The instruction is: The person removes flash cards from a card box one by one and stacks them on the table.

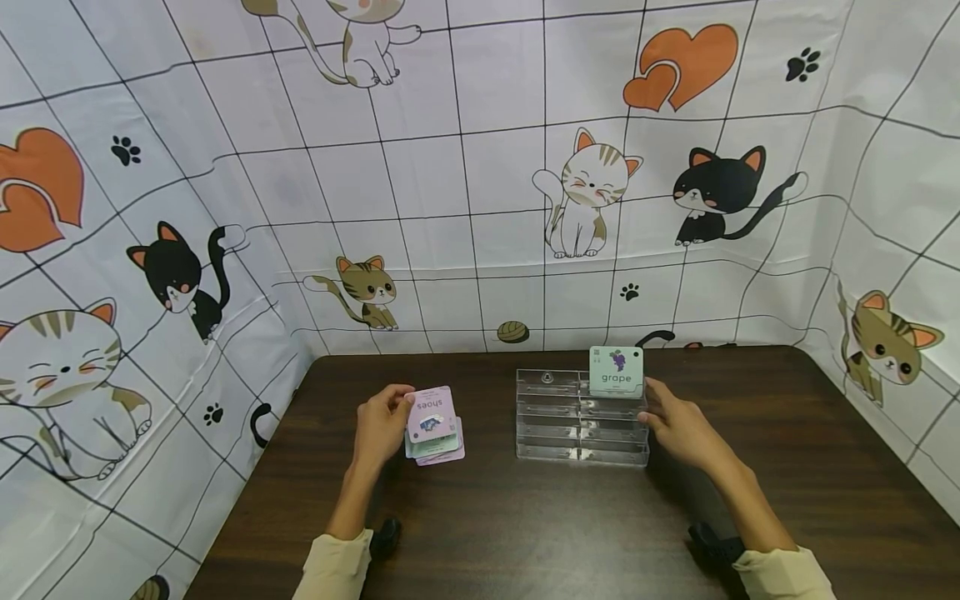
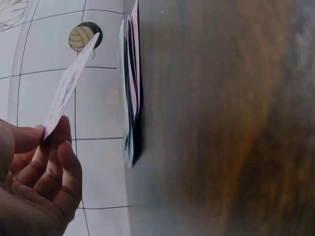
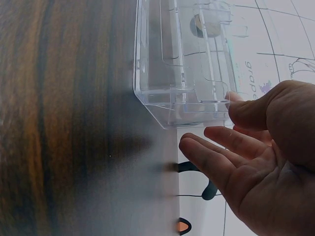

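Note:
My left hand [image 1: 381,425] pinches a pink card [image 1: 432,414] by its edge between thumb and fingers. Printed on it is "shoes", upside down in the head view. In the left wrist view the card [image 2: 69,88] is tilted, raised off a small stack of cards [image 2: 130,78] on the table. A clear plastic rack [image 1: 547,432] with tiered slots in two columns stands to the right. A green "grape" card [image 1: 617,372] is upright in its back right slot. My right hand [image 1: 686,429] is at the rack's right side, fingers loosely extended, thumb by the rack's edge.
Everything lies on a dark brown wooden table [image 1: 480,517]. White cloth [image 1: 495,183] with grid lines and cartoon cats hangs behind the table and at both sides. A dark band [image 1: 386,537] is around the left wrist, another [image 1: 716,546] around the right.

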Tool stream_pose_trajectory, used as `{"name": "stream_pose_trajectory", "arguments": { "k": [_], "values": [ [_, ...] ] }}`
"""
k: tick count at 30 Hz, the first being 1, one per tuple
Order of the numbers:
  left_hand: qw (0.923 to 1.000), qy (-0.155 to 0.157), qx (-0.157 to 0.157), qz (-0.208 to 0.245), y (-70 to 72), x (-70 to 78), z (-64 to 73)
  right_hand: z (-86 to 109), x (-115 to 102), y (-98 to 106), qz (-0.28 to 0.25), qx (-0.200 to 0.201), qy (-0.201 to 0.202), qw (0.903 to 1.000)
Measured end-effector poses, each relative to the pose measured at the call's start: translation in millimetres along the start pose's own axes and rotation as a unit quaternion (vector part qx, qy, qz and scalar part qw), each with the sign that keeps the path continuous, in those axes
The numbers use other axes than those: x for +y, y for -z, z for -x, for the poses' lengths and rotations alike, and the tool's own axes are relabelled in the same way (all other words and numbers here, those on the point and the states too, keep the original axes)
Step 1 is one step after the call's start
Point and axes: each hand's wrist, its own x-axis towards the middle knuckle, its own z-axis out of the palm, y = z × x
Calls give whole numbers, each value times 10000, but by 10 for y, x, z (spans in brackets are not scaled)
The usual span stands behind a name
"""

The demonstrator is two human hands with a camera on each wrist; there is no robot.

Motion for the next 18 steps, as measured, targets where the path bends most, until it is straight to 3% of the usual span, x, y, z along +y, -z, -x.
{"name": "stream_pose_trajectory", "arguments": {
  "k": [18],
  "values": [
    [9982,149,-454,-364,-13,-2,-5,-6,-2,-2,-6,0,-18,10000]
  ]
}}
